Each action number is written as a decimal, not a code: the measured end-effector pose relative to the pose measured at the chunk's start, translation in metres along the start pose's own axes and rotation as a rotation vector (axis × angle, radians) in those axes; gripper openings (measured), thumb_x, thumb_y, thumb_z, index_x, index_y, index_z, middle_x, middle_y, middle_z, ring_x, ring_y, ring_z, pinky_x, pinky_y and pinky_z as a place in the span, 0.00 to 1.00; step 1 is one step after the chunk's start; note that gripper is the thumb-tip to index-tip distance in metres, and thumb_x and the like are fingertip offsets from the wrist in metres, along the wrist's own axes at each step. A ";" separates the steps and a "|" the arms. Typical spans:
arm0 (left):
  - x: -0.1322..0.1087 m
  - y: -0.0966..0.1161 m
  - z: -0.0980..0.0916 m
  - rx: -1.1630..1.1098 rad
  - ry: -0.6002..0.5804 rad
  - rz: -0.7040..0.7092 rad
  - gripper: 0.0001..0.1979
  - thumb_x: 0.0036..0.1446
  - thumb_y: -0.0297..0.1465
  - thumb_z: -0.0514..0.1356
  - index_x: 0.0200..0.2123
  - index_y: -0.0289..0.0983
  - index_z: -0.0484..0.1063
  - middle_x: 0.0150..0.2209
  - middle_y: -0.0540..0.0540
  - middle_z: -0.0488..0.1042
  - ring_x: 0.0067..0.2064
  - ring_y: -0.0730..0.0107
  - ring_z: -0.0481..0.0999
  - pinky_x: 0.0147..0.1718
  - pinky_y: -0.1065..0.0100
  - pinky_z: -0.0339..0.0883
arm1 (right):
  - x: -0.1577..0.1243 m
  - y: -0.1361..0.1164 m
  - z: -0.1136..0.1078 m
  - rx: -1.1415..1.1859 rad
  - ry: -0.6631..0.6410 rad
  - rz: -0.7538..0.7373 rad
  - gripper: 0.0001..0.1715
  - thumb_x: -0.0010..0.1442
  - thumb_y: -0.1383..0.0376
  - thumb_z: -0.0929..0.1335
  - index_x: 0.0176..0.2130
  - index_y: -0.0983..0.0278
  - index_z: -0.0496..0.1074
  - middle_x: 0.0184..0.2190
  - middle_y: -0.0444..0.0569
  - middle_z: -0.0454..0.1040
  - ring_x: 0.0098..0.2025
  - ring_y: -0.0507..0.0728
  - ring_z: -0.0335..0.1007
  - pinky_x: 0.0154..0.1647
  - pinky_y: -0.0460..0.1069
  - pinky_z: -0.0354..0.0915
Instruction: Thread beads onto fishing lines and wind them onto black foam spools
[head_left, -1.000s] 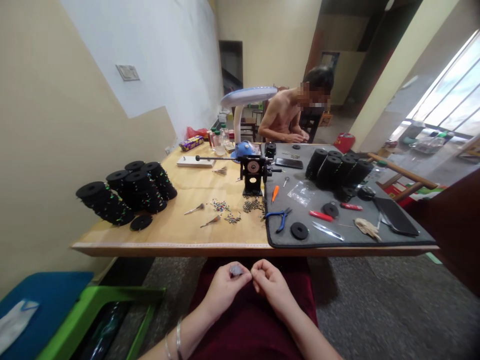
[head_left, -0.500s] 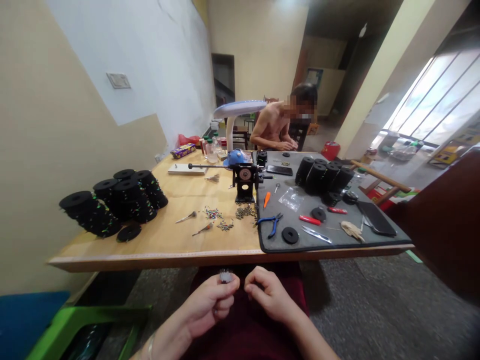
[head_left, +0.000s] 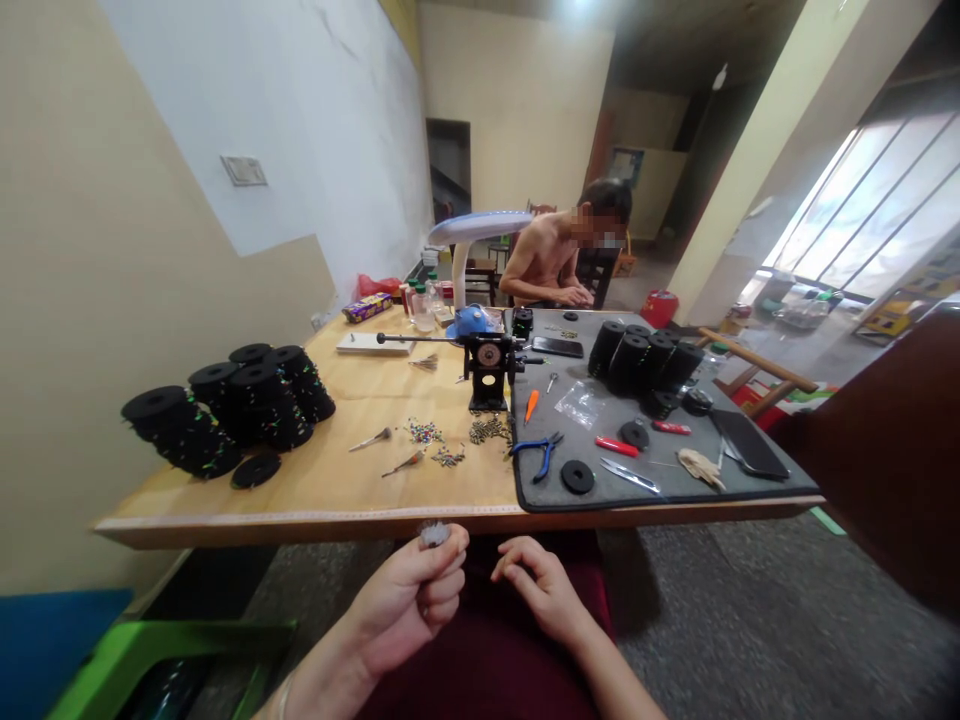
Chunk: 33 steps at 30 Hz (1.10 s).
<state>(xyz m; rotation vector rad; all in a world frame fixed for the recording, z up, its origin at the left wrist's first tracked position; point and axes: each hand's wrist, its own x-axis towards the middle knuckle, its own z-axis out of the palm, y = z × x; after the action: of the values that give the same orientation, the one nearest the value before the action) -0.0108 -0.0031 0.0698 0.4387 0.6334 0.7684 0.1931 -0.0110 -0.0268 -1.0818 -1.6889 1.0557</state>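
My left hand (head_left: 409, 600) is closed, pinching a small grey fluffy tuft (head_left: 433, 533) between thumb and forefinger, just below the front edge of the wooden table (head_left: 330, 505). My right hand (head_left: 536, 592) hovers beside it over my dark red lap, fingers curled in a loose pinch, and whatever it holds is too small to make out. Both hands are close together but apart.
On the table stand stacks of black spools (head_left: 225, 405), a black hand-crank winder (head_left: 487, 365), scattered beads (head_left: 435, 440), a lamp (head_left: 480, 225), and a grey mat (head_left: 675, 480) with blue pliers (head_left: 540, 450), tweezers and more black spools (head_left: 645, 355). A person (head_left: 559, 265) sits at the far end. A green crate (head_left: 172, 665) lies at lower left.
The hands have drifted apart; the left hand lifted the tuft slightly toward the table edge. The camera tilted up, so the table sits lower in view.
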 end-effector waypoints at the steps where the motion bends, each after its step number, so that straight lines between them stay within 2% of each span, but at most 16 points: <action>1: 0.002 0.000 0.001 0.027 0.000 0.007 0.21 0.40 0.35 0.72 0.26 0.36 0.61 0.18 0.61 0.43 0.17 0.86 0.37 0.14 0.78 0.34 | -0.001 0.001 0.001 0.018 -0.004 0.019 0.15 0.63 0.58 0.63 0.31 0.62 0.75 0.33 0.51 0.77 0.46 0.60 0.69 0.50 0.54 0.60; 4: 0.009 -0.001 0.003 0.167 0.006 0.041 0.21 0.41 0.36 0.71 0.24 0.36 0.59 0.18 0.61 0.46 0.17 0.86 0.39 0.15 0.77 0.33 | -0.001 -0.005 0.003 0.139 -0.051 0.110 0.17 0.62 0.54 0.63 0.38 0.62 0.75 0.33 0.51 0.79 0.42 0.60 0.72 0.48 0.54 0.61; 7: 0.016 -0.002 0.002 0.348 0.026 0.086 0.21 0.44 0.40 0.69 0.24 0.37 0.59 0.16 0.61 0.47 0.17 0.85 0.40 0.16 0.75 0.33 | 0.005 -0.023 0.005 0.341 -0.111 0.168 0.24 0.62 0.49 0.62 0.46 0.64 0.70 0.34 0.53 0.80 0.42 0.60 0.72 0.45 0.53 0.62; 9: 0.019 -0.002 0.000 0.458 0.060 0.142 0.20 0.46 0.43 0.66 0.25 0.37 0.60 0.15 0.61 0.48 0.17 0.83 0.41 0.17 0.74 0.33 | 0.011 -0.038 0.008 0.436 -0.131 0.159 0.25 0.61 0.48 0.62 0.44 0.66 0.70 0.32 0.54 0.79 0.40 0.59 0.72 0.42 0.51 0.62; 11: 0.021 -0.002 -0.002 0.557 0.117 0.228 0.19 0.48 0.44 0.65 0.25 0.36 0.62 0.16 0.60 0.50 0.18 0.82 0.43 0.17 0.74 0.36 | 0.017 -0.050 0.013 0.468 -0.102 0.168 0.23 0.59 0.49 0.64 0.40 0.66 0.69 0.25 0.49 0.76 0.30 0.55 0.71 0.34 0.48 0.62; 14: 0.021 0.000 -0.009 0.692 0.214 0.374 0.18 0.46 0.44 0.65 0.24 0.35 0.66 0.19 0.55 0.59 0.21 0.78 0.54 0.20 0.74 0.48 | 0.024 -0.058 0.022 0.418 0.004 0.211 0.20 0.56 0.50 0.67 0.31 0.64 0.66 0.16 0.39 0.66 0.18 0.49 0.58 0.22 0.44 0.54; 16: 0.021 0.006 -0.020 0.804 0.255 0.449 0.17 0.45 0.44 0.65 0.24 0.35 0.68 0.23 0.52 0.66 0.26 0.72 0.63 0.27 0.72 0.57 | 0.027 -0.058 0.028 0.395 0.064 0.234 0.21 0.54 0.49 0.68 0.26 0.63 0.63 0.14 0.36 0.58 0.16 0.47 0.50 0.19 0.43 0.48; 19: 0.019 0.026 -0.049 1.054 0.355 0.548 0.15 0.48 0.43 0.61 0.28 0.36 0.70 0.25 0.49 0.71 0.31 0.64 0.69 0.34 0.68 0.61 | 0.027 -0.056 0.033 0.457 0.129 0.283 0.22 0.52 0.49 0.69 0.24 0.63 0.61 0.12 0.34 0.54 0.15 0.46 0.45 0.17 0.43 0.43; 21: 0.016 0.046 -0.075 1.254 0.534 0.618 0.14 0.49 0.42 0.59 0.31 0.36 0.70 0.27 0.48 0.72 0.31 0.62 0.71 0.33 0.66 0.62 | 0.026 -0.055 0.035 0.514 0.170 0.315 0.22 0.52 0.49 0.70 0.24 0.62 0.61 0.12 0.34 0.55 0.15 0.46 0.45 0.17 0.43 0.41; 24: 0.011 0.076 -0.113 1.582 0.850 0.573 0.11 0.52 0.38 0.55 0.33 0.36 0.69 0.26 0.46 0.73 0.31 0.58 0.74 0.33 0.64 0.63 | 0.023 -0.053 0.036 0.590 0.214 0.348 0.22 0.52 0.49 0.70 0.27 0.63 0.63 0.12 0.34 0.57 0.15 0.45 0.42 0.17 0.43 0.37; 25: 0.010 0.083 -0.123 1.679 0.927 0.536 0.10 0.53 0.37 0.54 0.33 0.36 0.69 0.27 0.44 0.74 0.32 0.56 0.74 0.33 0.63 0.64 | 0.023 -0.052 0.037 0.622 0.218 0.358 0.22 0.52 0.49 0.70 0.28 0.63 0.63 0.12 0.35 0.58 0.15 0.45 0.41 0.17 0.43 0.36; 27: 0.010 0.094 -0.138 1.809 1.007 0.492 0.09 0.55 0.33 0.51 0.35 0.36 0.69 0.33 0.41 0.75 0.37 0.54 0.75 0.36 0.62 0.65 | 0.021 -0.050 0.038 0.691 0.210 0.370 0.21 0.52 0.50 0.71 0.29 0.64 0.64 0.12 0.35 0.59 0.15 0.44 0.40 0.17 0.43 0.35; 30: 0.011 0.100 -0.143 1.891 1.009 0.533 0.13 0.54 0.27 0.50 0.42 0.35 0.69 0.42 0.37 0.74 0.45 0.54 0.73 0.44 0.60 0.64 | 0.021 -0.049 0.040 0.782 0.191 0.365 0.21 0.52 0.50 0.71 0.29 0.64 0.64 0.13 0.36 0.60 0.15 0.44 0.42 0.17 0.42 0.37; 33: 0.010 0.091 -0.127 1.860 1.012 0.717 0.18 0.52 0.24 0.49 0.46 0.33 0.69 0.46 0.35 0.73 0.49 0.51 0.70 0.49 0.56 0.61 | 0.021 -0.050 0.041 0.832 0.199 0.382 0.21 0.51 0.51 0.72 0.28 0.64 0.64 0.13 0.36 0.60 0.15 0.44 0.42 0.17 0.42 0.37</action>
<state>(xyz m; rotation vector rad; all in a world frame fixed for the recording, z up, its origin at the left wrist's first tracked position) -0.1359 0.0810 0.0258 2.1159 2.1913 0.8415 0.1374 -0.0131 0.0124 -0.9053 -0.7448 1.6257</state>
